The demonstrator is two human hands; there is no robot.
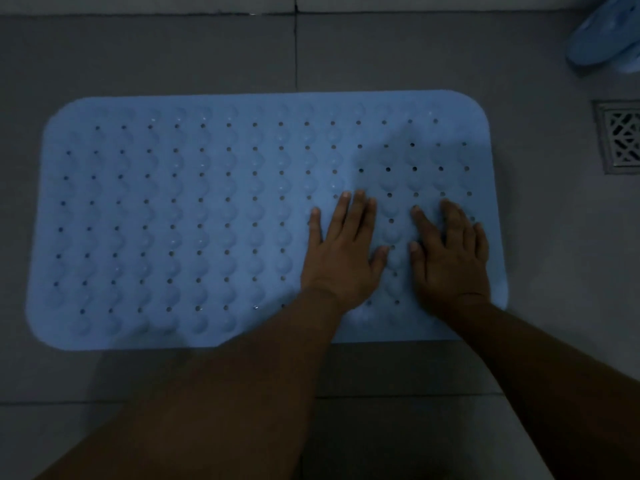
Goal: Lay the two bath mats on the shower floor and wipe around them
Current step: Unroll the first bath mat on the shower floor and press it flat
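Pressing flat on a light blue bath mat point(194, 216), the left hand point(343, 258) and right hand point(450, 258) lie palm down side by side, fingers spread, holding nothing. The mat lies flat on the grey tiled floor point(138, 57), most of it stretching away to the left of the hands. Beyond the right hand, off the mat's end, sits a metal drain point(621, 136); farther up in the corner lies something blue point(602, 32), too blurred to identify.

No text, label, brand or number can be read on anything here.
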